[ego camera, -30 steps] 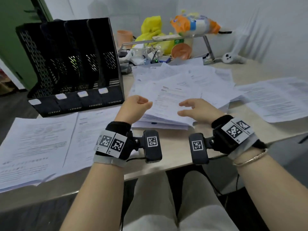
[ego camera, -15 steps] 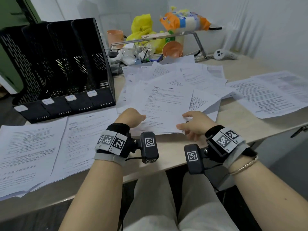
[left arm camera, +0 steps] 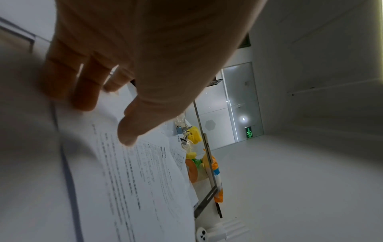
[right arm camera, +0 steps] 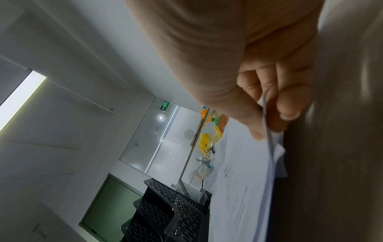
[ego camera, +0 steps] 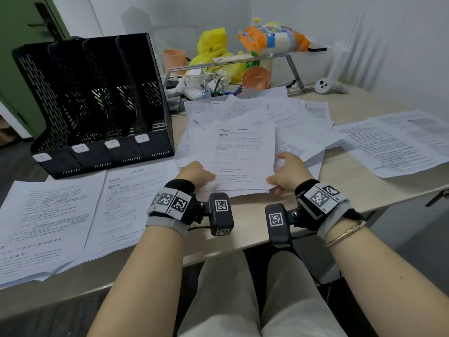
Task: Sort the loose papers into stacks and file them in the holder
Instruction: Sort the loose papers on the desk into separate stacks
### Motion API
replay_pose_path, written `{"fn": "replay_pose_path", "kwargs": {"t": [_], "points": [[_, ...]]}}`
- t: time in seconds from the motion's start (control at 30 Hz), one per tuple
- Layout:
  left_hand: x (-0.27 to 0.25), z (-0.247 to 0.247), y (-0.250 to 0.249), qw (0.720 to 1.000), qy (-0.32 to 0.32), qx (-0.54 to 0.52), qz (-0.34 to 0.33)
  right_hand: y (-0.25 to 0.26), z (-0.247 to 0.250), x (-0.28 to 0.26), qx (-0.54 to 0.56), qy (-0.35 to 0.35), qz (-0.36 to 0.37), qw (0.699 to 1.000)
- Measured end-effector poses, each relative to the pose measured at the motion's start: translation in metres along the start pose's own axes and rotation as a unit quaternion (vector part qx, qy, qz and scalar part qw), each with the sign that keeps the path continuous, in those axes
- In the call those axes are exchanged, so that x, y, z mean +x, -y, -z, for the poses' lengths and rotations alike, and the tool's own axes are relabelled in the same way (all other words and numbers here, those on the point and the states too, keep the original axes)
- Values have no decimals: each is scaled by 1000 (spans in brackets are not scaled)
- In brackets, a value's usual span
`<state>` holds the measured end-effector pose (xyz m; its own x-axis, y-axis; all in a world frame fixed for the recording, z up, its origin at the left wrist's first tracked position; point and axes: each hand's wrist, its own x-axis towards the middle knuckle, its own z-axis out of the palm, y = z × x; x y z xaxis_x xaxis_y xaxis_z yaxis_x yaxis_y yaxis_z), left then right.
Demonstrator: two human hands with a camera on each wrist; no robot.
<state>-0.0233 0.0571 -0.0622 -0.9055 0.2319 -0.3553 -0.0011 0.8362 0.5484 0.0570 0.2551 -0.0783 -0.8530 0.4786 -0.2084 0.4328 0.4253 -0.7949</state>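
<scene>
Since a second ago both our hands have dropped onto the printed white top sheet (ego camera: 239,156) of the loose paper pile (ego camera: 286,117) at the middle of the pale wooden desk (ego camera: 352,188). Our right hand (ego camera: 288,172) pinches its near right corner, thumb above, fingers beneath; our left hand (ego camera: 198,173) clasps the near left edge. We judge the sorting step underway: next, lift this sheet to a stack, with the black mesh file holder (ego camera: 97,103) waiting beside the pile.
</scene>
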Motion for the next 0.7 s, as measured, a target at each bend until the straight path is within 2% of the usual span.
{"fn": "replay_pose_path", "kwargs": {"t": [0.13,0.27,0.4,0.47,0.53,0.6,0.7], "points": [[-1,3,-4,1000,-11,24,-13,-5,15,1,21,-20,2,1000],[2,-3,-10,999,0,52,-13,-13,25,-2,-15,-36,25,999],[2,-13,-16,995,37,65,-66,-17,31,-6,-71,-75,45,994],[1,-18,-21,992,72,33,-100,-20,39,-7,-81,-124,52,988],[-2,-21,-27,988,94,-14,-121,-20,48,-8,-43,-166,62,983],[-2,-25,-32,984,107,-77,-124,-21,58,-8,-19,-196,73,978],[0,-24,-34,985,55,-99,-128,-24,70,-5,43,-231,106,966]]}}
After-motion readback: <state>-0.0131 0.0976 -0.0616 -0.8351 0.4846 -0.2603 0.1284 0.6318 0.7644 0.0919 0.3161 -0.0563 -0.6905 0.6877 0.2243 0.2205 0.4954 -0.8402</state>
